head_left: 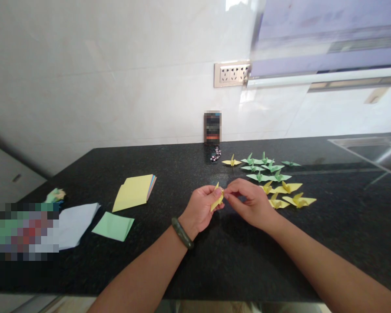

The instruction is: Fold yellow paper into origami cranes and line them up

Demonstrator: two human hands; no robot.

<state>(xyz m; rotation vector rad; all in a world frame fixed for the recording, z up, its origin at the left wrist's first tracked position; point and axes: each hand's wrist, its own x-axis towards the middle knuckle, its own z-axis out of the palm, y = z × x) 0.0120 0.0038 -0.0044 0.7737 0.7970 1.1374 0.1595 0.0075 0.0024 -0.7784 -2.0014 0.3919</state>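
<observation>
Paper in yellow, folded into a small pointed shape [217, 202], sits just above the middle of a glossy, speckled black countertop [169, 163]. The left hand [202, 206] grips it firmly between thumb and fingers; the right hand [252, 204] pinches its right edge, thumb and forefinger nearly together. At far right, a shiny metal sink [355, 148] is set into the counter, its basin cut off by the frame, contents unclear. Beyond the right hand stand crisp-winged green paper cranes [259, 177] and smooth yellow paper cranes [299, 201]. To the left lie a flat stack of square paper, yellow on top [133, 191], and a folded light-green paper square [113, 226].
</observation>
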